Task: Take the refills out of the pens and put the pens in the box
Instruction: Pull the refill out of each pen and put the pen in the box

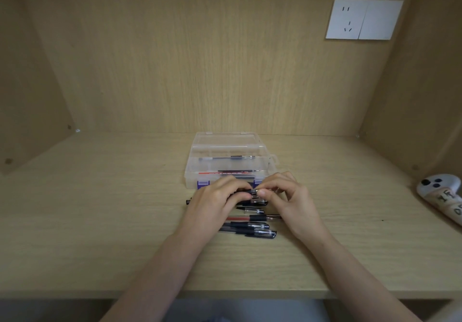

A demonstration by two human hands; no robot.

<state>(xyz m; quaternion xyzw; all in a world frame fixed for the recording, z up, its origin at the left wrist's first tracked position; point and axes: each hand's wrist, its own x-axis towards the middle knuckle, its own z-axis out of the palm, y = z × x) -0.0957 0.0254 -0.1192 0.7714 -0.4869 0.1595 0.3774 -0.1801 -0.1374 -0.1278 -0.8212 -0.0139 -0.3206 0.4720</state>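
Pinching one pen [250, 191], left hand [215, 203], right hand [290, 196]

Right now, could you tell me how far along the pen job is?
Done: the clear box lies open, holding one pen and what look like thin refills. In hand: the left hand and right hand pinch a black pen between them. Left: at least four pens lie on the desk.

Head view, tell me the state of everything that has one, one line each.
Box, lid open, pens inside.
Held pen, gripped by both hands.
Left hand, holds the pen's barrel.
Right hand, pinches the pen's other end.
Loose pens, lying on the desk.
Socket, nothing plugged in.
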